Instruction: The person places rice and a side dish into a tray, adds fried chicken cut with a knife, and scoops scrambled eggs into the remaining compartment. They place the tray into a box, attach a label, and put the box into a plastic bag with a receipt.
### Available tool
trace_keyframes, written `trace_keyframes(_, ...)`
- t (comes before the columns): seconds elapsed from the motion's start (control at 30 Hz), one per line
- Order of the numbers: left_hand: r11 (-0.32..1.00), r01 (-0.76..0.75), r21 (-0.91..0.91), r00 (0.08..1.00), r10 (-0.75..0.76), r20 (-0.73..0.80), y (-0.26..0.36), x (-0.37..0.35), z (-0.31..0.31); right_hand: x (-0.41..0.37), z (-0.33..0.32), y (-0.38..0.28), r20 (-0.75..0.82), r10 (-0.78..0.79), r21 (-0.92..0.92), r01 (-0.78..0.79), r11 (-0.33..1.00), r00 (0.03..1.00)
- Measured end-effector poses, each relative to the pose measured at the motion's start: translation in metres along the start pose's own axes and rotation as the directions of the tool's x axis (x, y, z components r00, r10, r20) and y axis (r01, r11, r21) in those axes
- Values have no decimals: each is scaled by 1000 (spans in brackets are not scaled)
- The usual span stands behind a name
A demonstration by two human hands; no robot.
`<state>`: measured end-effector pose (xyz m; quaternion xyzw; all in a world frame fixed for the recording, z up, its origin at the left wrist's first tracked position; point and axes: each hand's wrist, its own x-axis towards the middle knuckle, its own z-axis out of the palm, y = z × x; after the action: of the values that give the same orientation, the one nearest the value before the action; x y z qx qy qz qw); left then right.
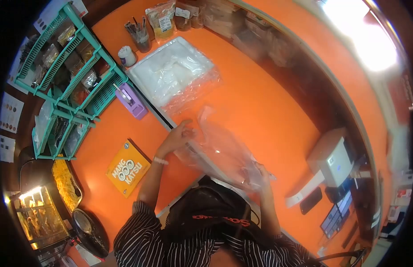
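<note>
— Where is the clear plastic bag (pixel 228 149)?
— Between left hand (pixel 177 135) and right hand (pixel 263 176), over the orange tabletop (pixel 264 100).
— Each grip?
— Right: gripping the bag. Left: curled; whether it holds cannot be told.
— Surroundings?
— Teal racks (pixel 104 99), left; bright light (pixel 375 42), upper right.

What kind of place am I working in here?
Probably a food stall or small snack counter, judging by the lit food case, the yellow food beside it, and the yellow item lettered MANG KATSU.
</note>
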<state>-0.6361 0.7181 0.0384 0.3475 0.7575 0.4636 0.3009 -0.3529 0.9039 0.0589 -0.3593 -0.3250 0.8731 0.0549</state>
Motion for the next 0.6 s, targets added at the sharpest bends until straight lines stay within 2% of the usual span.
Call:
trace_keyframes(0.03, 982, 183, 38, 971, -186, 152, 6, 6, -1, -10, 1, 2, 23, 15, 75, -16, 997, 1000)
trace_keyframes(0.07, 985, 169, 38, 972, -173, 160, 12, 9, -2, -19, -3, 7, 31, 13, 114, -16, 993, 999)
trace_keyframes(0.1, 986, 165, 37, 891, -165, 424, 19, 11, -3, -27, -6, 12, 38, 11, 152, -16, 988, 999)
trace_keyframes(0.13, 986, 159, 42, 740, -147, 657, 23, 9, 0, -31, -18, 22, 11, -179, 40, 178, 983, 984)
trace_keyframes(0.17, 988, 144, 47, 731, -138, 668, 20, -1, 7, -37, -30, 33, 0, -363, -73, 362, 929, 932)
trace_keyframes(0.2, 968, 158, -194, 736, 15, 677, 9, -15, 18, -47, -41, 42, -17, -380, -63, 378, 924, 925)
trace_keyframes(0.23, 890, 181, -419, 739, 158, 655, 6, -29, 24, -60, -55, 51, 6, -386, 0, 386, 923, 923)
trace_keyframes(0.27, 893, 190, -407, 719, 156, 677, 2, -41, 32, -78, -70, 62, 26, -388, 61, 386, 921, 921)
trace_keyframes(0.33, 755, 304, -581, 820, 103, 563, 7, -69, 51, -125, -72, 76, -30, -414, -63, 411, 909, 910)
trace_keyframes(0.4, 739, 315, -596, 817, 109, 567, 23, -98, 63, -178, -29, 71, -237, -373, -318, 291, 902, 897)
trace_keyframes(0.43, 720, 320, -616, 823, 110, 557, 27, -113, 68, -186, -40, 76, -172, -427, -616, 241, 750, 888)
trace_keyframes(0.47, 719, 332, -610, 812, 110, 572, 22, -127, 75, -195, -48, 82, -191, -426, -612, 233, 756, 884)
trace_keyframes(0.53, 700, 337, -630, 875, 15, 484, 10, -157, 83, -208, -56, 96, -155, -500, -654, 291, 698, 852)
trace_keyframes(0.57, 702, 346, -622, 871, 5, 491, 5, -174, 85, -209, -68, 104, -257, -603, -754, 233, 614, 755)
trace_keyframes(0.6, 638, 341, -691, 898, -5, 439, 8, -192, 87, -210, -78, 116, -331, -699, -836, 147, 529, 634)
